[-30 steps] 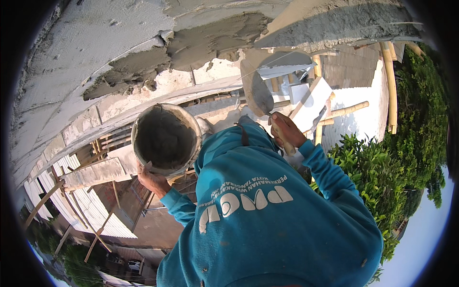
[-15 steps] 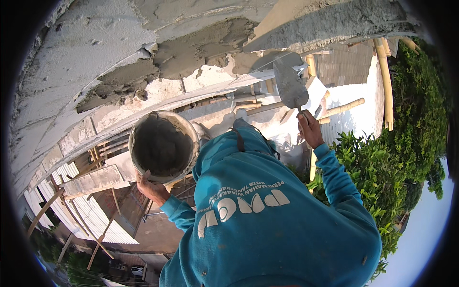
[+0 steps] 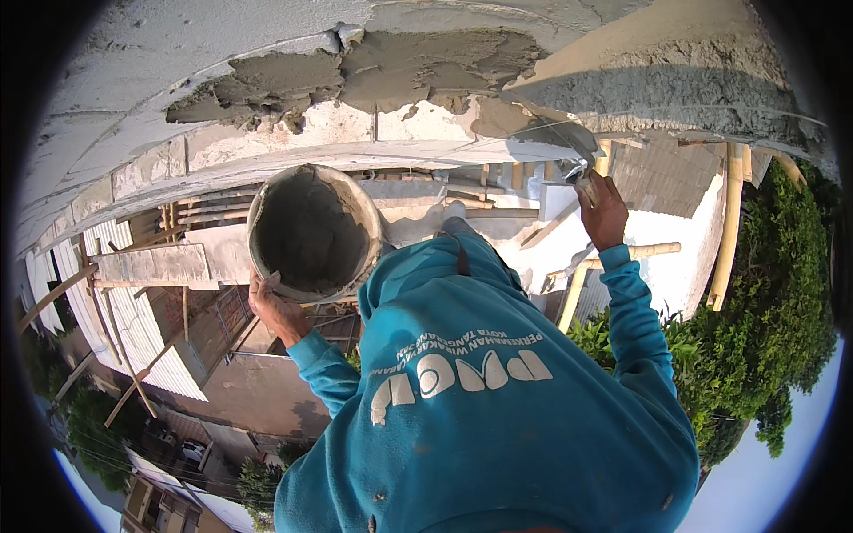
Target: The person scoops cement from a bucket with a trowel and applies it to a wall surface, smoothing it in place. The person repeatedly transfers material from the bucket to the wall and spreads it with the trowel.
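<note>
My left hand [image 3: 275,302] grips the lower rim of a round bucket [image 3: 311,229] of wet grey mortar, held at centre left. My right hand [image 3: 601,209] is up at the right, its fingers closed round the handle of a trowel [image 3: 573,139]. The trowel blade is at the edge of the concrete wall [image 3: 204,40], over fresh grey plaster; whether it presses on it I cannot tell exactly. A rough, uneven band of wet mortar [image 3: 391,67] runs along the wall to the left of the blade.
A narrow ledge [image 3: 240,151] runs below the wall. A string crosses the upper right. Bamboo poles [image 3: 729,231], plank scaffolding [image 3: 151,262] and corrugated roofs [image 3: 178,364] lie far below. Leafy trees [image 3: 782,320] are at the right, and my foot shows beyond my body.
My right hand has moved up and to the right, carrying the trowel blade up to the plastered edge. My left hand still holds the bucket, which now sits higher in the view.
</note>
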